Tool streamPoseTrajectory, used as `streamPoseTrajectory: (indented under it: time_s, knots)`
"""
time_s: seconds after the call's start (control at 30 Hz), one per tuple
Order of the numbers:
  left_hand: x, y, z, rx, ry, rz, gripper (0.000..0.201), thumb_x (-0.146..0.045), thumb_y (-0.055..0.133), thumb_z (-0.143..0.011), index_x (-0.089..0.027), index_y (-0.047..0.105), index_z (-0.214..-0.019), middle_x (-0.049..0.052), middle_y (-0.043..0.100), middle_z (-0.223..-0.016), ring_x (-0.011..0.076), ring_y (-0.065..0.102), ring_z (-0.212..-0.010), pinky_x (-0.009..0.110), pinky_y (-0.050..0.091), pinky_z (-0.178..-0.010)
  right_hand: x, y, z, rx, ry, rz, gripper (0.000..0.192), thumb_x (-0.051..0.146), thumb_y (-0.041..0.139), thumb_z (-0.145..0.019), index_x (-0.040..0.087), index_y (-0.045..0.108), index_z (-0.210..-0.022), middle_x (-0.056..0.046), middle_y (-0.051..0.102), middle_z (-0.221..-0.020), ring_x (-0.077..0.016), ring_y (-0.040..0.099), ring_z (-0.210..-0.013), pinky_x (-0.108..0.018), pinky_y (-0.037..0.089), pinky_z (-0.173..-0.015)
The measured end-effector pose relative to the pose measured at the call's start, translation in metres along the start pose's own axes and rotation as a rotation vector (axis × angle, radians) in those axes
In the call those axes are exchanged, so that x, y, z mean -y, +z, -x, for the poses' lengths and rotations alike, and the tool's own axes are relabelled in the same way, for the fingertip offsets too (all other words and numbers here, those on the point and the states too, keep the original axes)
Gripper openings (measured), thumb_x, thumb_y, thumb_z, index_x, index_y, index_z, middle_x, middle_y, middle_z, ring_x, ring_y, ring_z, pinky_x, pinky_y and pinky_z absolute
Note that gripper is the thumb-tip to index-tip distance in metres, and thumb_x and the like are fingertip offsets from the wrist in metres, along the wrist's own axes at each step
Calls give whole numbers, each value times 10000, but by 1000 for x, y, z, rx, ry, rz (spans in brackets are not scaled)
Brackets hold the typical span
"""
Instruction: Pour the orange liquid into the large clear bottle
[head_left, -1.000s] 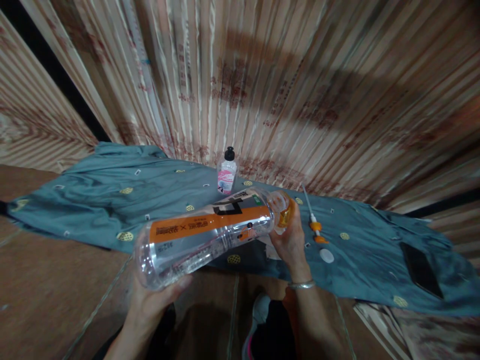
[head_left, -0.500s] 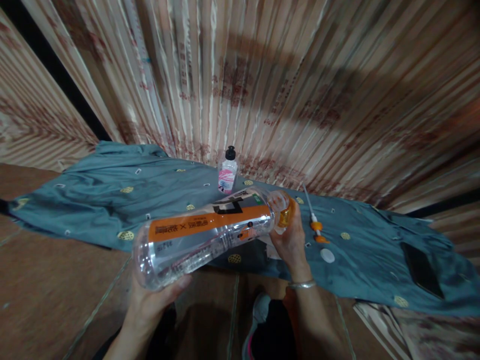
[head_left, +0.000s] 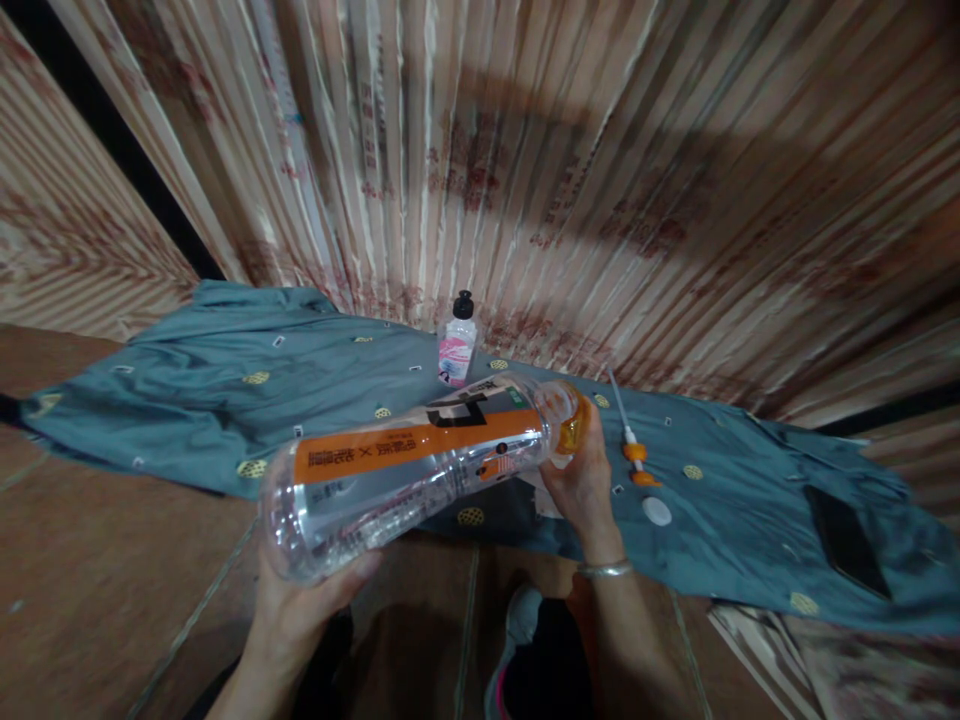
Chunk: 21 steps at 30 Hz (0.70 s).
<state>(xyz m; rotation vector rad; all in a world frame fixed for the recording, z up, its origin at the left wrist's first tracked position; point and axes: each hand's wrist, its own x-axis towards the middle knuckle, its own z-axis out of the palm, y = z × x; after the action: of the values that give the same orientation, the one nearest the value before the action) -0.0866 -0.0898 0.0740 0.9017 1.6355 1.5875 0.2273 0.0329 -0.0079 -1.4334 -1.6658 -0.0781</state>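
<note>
Bottle (head_left: pixel 405 470) near-level, neck rightward, away

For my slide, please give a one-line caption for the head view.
Left hand and right hand hold a clear orange-labelled bottle tilted over a teal cloth.

The clear plastic bottle's (head_left: pixel 405 470) orange neck is hidden by the right hand's fingers (head_left: pixel 589 440), its label print unreadable.
</note>
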Motion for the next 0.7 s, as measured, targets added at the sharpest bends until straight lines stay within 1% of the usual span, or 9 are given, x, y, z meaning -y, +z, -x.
streamPoseTrajectory:
  time_s: [0.07, 0.1, 0.17, 0.27, 0.33, 0.4, 0.53, 0.6, 0.7]
  knots:
    - [-6, 3, 0, -19, -47, 93, 1037, -559, 1039, -548, -393, 695, -1512, 21, 770, -1596, 487, 620, -1598, 633, 496, -1375, 0, 0, 0, 2, -3, -4, 983, 474, 797, -971, 165, 348, -1789, -268, 624, -1693, -428, 643, -1580, -673, 575, -1293]
    - [-8, 5, 1, -30, -56, 105, 1053, -558, 1045, -531, -376, 698, -1509, 33, 761, -1613, 493, 620, -1595, 634, 501, -1370, 1, 0, 0, 2, -6, -6, 986, 472, 798, -969, 166, 346, -1791, -268, 623, -1695, -429, 644, -1579, -674, 574, -1294]
    - [-12, 7, 2, -42, -59, 107, 1073, -569, 1047, -526, -345, 696, -1515, 53, 767, -1607, 498, 634, -1580, 633, 511, -1358, 1, 0, 0, -3, -13, -9, 983, 470, 797, -969, 165, 348, -1789, -271, 618, -1697, -436, 642, -1579, -681, 570, -1295]
    - [-14, 8, 4, -45, -62, 106, 1063, -582, 1051, -536, -347, 702, -1512, 34, 795, -1563, 480, 646, -1573, 611, 510, -1357, 1, 0, 0, -5, -14, -8, 982, 469, 793, -972, 166, 343, -1791, -273, 613, -1699, -440, 640, -1578, -690, 570, -1290]
    - [-14, 9, 4, -50, -71, 127, 1062, -586, 1057, -527, -365, 708, -1505, 14, 795, -1561, 467, 632, -1589, 592, 485, -1377, 0, 0, 0, -5, -14, -5, 992, 472, 799, -968, 170, 338, -1793, -270, 615, -1696, -437, 643, -1574, -687, 575, -1286]
    - [-12, 9, 4, -46, -79, 140, 1078, -587, 1061, -520, -378, 702, -1516, 10, 783, -1581, 464, 635, -1586, 588, 509, -1358, 0, 0, 0, -3, -15, -2, 1000, 473, 808, -961, 173, 339, -1792, -266, 625, -1686, -435, 651, -1565, -679, 583, -1280]
    - [-7, 8, 1, -62, -30, 141, 1068, -598, 1067, -498, -403, 724, -1490, -8, 738, -1647, 460, 624, -1598, 580, 490, -1380, 0, 0, -1, 7, -15, -8, 985, 472, 803, -961, 174, 351, -1784, -264, 629, -1684, -440, 649, -1569, -688, 581, -1281]
    - [-4, 6, 1, -61, -12, 132, 1062, -610, 1067, -497, -410, 734, -1485, -13, 762, -1609, 467, 617, -1605, 588, 468, -1396, 0, 0, -1, 8, -14, -10, 981, 475, 798, -965, 174, 349, -1784, -265, 627, -1687, -442, 640, -1579, -691, 577, -1285]
    - [-1, 4, 2, -48, -20, 55, 1103, -684, 1031, -542, -405, 696, -1555, 6, 816, -1515, 481, 639, -1581, 622, 494, -1373, 0, 0, -1, 9, -13, -6, 981, 472, 795, -969, 177, 341, -1787, -263, 618, -1697, -435, 633, -1589, -687, 570, -1294]
